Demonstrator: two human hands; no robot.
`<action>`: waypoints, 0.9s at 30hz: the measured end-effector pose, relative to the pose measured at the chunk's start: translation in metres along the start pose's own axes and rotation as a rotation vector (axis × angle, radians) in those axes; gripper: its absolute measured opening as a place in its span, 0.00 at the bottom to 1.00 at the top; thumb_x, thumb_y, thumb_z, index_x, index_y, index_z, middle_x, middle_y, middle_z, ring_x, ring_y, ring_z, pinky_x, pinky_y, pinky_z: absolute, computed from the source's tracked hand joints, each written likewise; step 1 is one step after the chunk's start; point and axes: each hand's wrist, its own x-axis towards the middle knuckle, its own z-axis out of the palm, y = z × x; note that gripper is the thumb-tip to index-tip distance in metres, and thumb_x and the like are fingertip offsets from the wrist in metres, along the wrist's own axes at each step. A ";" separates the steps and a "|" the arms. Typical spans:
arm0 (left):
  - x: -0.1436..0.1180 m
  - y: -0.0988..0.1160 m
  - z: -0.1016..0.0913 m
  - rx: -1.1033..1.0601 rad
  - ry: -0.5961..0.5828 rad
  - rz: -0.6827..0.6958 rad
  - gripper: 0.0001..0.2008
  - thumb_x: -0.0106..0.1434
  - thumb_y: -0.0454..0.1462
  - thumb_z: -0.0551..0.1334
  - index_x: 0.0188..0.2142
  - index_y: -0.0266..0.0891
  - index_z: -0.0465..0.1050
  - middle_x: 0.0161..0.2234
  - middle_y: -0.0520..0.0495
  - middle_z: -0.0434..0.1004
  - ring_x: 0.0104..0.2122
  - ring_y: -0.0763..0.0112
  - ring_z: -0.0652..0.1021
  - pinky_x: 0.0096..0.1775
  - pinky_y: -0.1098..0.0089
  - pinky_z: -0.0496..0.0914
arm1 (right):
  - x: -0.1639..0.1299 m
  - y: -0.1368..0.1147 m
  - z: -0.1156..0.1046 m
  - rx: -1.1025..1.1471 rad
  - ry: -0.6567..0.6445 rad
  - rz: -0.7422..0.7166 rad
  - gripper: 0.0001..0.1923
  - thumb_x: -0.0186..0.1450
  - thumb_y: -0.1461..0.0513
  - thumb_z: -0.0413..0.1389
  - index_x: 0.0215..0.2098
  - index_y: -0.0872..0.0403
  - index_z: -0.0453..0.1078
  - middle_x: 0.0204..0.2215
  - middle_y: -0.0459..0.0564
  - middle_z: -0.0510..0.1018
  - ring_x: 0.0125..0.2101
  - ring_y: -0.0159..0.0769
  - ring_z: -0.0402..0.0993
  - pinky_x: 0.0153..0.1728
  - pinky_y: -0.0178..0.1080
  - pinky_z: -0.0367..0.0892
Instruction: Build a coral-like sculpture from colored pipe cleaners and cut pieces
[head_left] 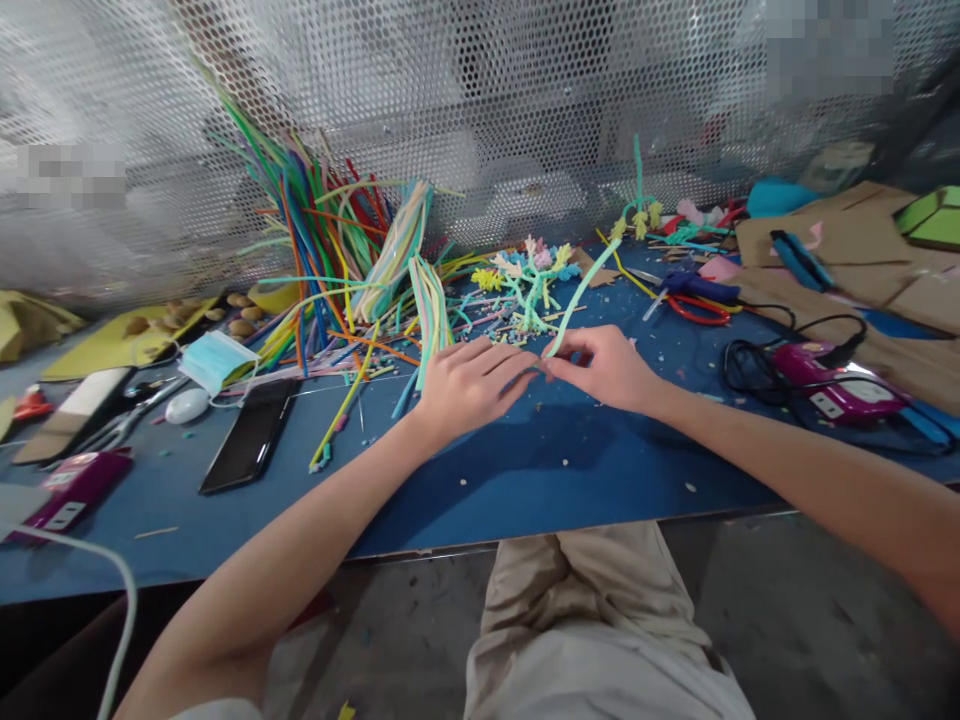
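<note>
Above the table's front half, my right hand point(600, 368) pinches the lower end of a mint-green pipe cleaner point(589, 280). This fuzzy stem slants up to the right, with small yellow tufts point(634, 222) near its top and a thin green tip above them. My left hand point(476, 385) meets it from the left, fingers together and thumb tucked under, fingertips touching those of the right. What lies in the left fingertips is hidden. Just behind stands a branching mint-green piece point(534, 285) with yellow, pink and blue fuzzy ends.
Bundled pipe cleaners point(397, 250) lean against a perforated metal screen point(525, 90). On the left lie a black phone point(251, 435), a face mask point(215, 360) and scissors point(131, 415). Rightward are a blue glue gun point(697, 287), a purple power strip point(840, 385) with black cable, and cardboard point(810, 240).
</note>
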 end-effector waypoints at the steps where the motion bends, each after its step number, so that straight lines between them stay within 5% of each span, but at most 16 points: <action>1: -0.001 -0.003 0.000 0.018 -0.021 0.003 0.09 0.74 0.40 0.63 0.50 0.47 0.81 0.45 0.52 0.87 0.38 0.68 0.82 0.37 0.66 0.70 | 0.000 0.000 0.002 0.147 -0.034 0.118 0.13 0.66 0.54 0.63 0.31 0.54 0.80 0.27 0.50 0.84 0.26 0.34 0.75 0.26 0.36 0.67; 4: -0.005 -0.011 0.000 0.028 -0.071 0.005 0.11 0.75 0.40 0.61 0.50 0.51 0.81 0.44 0.51 0.87 0.38 0.68 0.82 0.36 0.66 0.67 | 0.002 0.001 0.007 0.482 -0.105 0.396 0.15 0.61 0.51 0.67 0.30 0.55 0.79 0.27 0.51 0.83 0.22 0.30 0.70 0.19 0.34 0.62; 7: -0.005 -0.018 0.000 0.019 -0.081 0.031 0.12 0.75 0.39 0.60 0.50 0.53 0.82 0.43 0.51 0.87 0.35 0.69 0.81 0.33 0.65 0.64 | 0.002 0.002 0.009 0.556 -0.120 0.459 0.16 0.59 0.50 0.69 0.30 0.56 0.80 0.29 0.52 0.84 0.22 0.29 0.69 0.18 0.33 0.61; 15: -0.001 -0.009 0.001 -0.031 -0.109 -0.019 0.11 0.75 0.41 0.60 0.46 0.47 0.83 0.37 0.50 0.87 0.35 0.65 0.83 0.34 0.65 0.70 | -0.003 0.004 0.005 -0.074 0.050 -0.049 0.11 0.69 0.55 0.63 0.34 0.53 0.82 0.31 0.48 0.86 0.30 0.36 0.79 0.32 0.37 0.69; 21: 0.003 0.002 0.000 -0.310 -0.091 -0.281 0.11 0.74 0.40 0.61 0.42 0.44 0.84 0.40 0.52 0.88 0.35 0.66 0.85 0.35 0.66 0.74 | -0.005 0.005 -0.007 -0.628 0.097 -0.557 0.12 0.75 0.61 0.55 0.43 0.51 0.83 0.40 0.47 0.88 0.37 0.37 0.81 0.34 0.40 0.66; 24: 0.004 0.004 -0.002 -0.347 -0.118 -0.321 0.13 0.75 0.41 0.60 0.41 0.43 0.84 0.38 0.51 0.88 0.34 0.66 0.84 0.36 0.66 0.74 | -0.004 0.002 -0.010 -0.695 0.036 -0.611 0.14 0.75 0.63 0.54 0.47 0.49 0.82 0.42 0.46 0.88 0.37 0.36 0.81 0.33 0.40 0.65; 27: 0.001 0.000 -0.003 -0.183 -0.108 -0.214 0.13 0.75 0.43 0.59 0.43 0.45 0.84 0.38 0.51 0.88 0.37 0.64 0.84 0.37 0.64 0.73 | -0.003 0.003 -0.005 -0.550 0.072 -0.462 0.10 0.73 0.60 0.57 0.43 0.49 0.83 0.40 0.48 0.88 0.37 0.38 0.81 0.36 0.40 0.68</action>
